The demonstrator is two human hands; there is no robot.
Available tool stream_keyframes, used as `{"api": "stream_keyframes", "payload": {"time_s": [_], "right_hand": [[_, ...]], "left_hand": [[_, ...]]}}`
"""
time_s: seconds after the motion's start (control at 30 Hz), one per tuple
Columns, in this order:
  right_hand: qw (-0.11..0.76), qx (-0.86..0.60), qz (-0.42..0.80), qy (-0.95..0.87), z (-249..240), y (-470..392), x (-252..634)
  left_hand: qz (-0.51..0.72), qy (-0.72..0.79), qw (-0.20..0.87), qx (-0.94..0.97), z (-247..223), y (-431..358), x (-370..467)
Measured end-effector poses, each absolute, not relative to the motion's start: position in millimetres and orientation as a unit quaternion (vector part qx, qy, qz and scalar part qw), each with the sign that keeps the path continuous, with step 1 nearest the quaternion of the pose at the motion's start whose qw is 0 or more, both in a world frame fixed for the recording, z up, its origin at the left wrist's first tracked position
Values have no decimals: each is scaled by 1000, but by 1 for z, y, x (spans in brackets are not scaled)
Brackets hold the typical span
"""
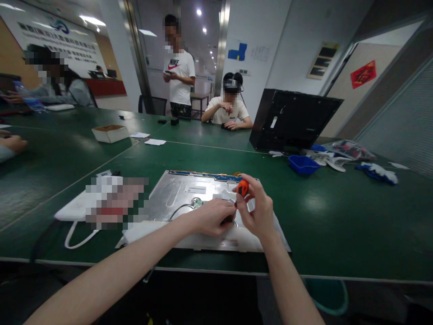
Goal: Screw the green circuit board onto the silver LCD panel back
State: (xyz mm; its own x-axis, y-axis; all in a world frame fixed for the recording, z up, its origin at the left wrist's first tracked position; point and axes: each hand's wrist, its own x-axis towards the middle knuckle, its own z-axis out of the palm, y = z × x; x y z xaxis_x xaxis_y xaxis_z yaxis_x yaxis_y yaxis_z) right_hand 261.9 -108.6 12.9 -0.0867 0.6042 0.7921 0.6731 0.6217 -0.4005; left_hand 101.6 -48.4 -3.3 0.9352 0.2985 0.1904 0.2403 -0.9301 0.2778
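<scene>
A flat silver display panel [179,198] lies on the green table, a blue circuit strip [203,176] along its far edge. My right hand [259,207] holds an orange and black screwdriver [242,187] by its handle, roughly upright above the panel. Low over the panel's middle, my left hand [214,216] has its fingers closed beside the tool's lower end; what they pinch, if anything, is hidden. A small green board [198,204] with a dark cable shows left of my left hand. The screwdriver's tip is hidden by my fingers.
Left of the panel lie a white device [76,205] and its cable. Farther back are an open box [111,133] and paper slips. A blue tray [303,164], gloves [377,173] and a large black casing [294,119] stand right. Other people are across the table and left.
</scene>
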Motion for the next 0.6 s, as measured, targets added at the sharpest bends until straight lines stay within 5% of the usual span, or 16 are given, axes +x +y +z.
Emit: {"api": "stream_keyframes", "payload": {"time_s": [0.6], "right_hand": [[512, -433, -106, -735, 19, -108, 260]], "left_hand": [[115, 136, 123, 976, -3, -49, 102]]}}
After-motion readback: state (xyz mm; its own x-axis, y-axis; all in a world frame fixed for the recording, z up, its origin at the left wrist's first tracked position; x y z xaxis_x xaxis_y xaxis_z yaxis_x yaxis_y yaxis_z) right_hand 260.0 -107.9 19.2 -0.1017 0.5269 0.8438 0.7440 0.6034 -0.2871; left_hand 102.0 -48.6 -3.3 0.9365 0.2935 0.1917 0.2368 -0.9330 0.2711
